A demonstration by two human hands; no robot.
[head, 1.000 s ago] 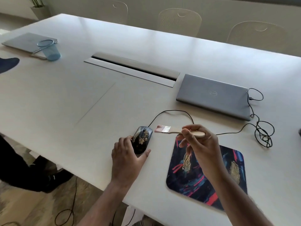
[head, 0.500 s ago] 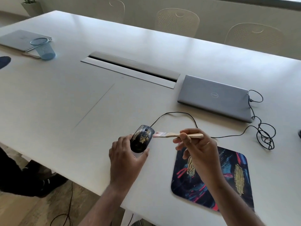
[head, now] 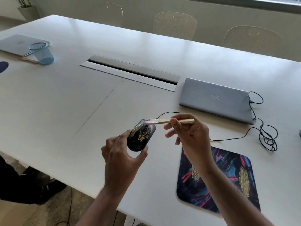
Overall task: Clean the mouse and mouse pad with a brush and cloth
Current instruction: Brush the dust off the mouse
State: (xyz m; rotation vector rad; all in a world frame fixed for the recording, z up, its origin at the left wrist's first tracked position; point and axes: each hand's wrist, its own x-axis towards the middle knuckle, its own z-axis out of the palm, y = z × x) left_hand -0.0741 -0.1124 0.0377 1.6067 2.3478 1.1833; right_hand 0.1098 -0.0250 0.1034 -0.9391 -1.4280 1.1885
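Left hand (head: 121,158) gripping mouse (head: 140,136), tilting it above table (head: 65,103). Right hand (head: 189,137) pinching brush (head: 172,121), bristles touching mouse front. Pad (head: 228,180) lying beside.

A: Mouse (head: 141,135): black, glossy, gold flecks clumped on its top shell. Lifted clear of the desk (head: 65,101), tilted nose-up, gripped from below and at the sides by the left hand (head: 121,158). Its black cable (head: 169,112) leaves the nose.

B: Brush (head: 172,121)?

A: Small flat brush, pale wooden handle, metal ferrule, pinkish bristles. Lies about level, pinched in the fingers (head: 175,123) of the right hand (head: 190,137). Bristles touch the mouse's front end.

B: Mouse pad (head: 228,181)?

A: Flat on the desk near its front edge, right of the mouse. Dark, with blue and red streaks; gold debris patches on it. Partly hidden by the right forearm. Cloth not seen.
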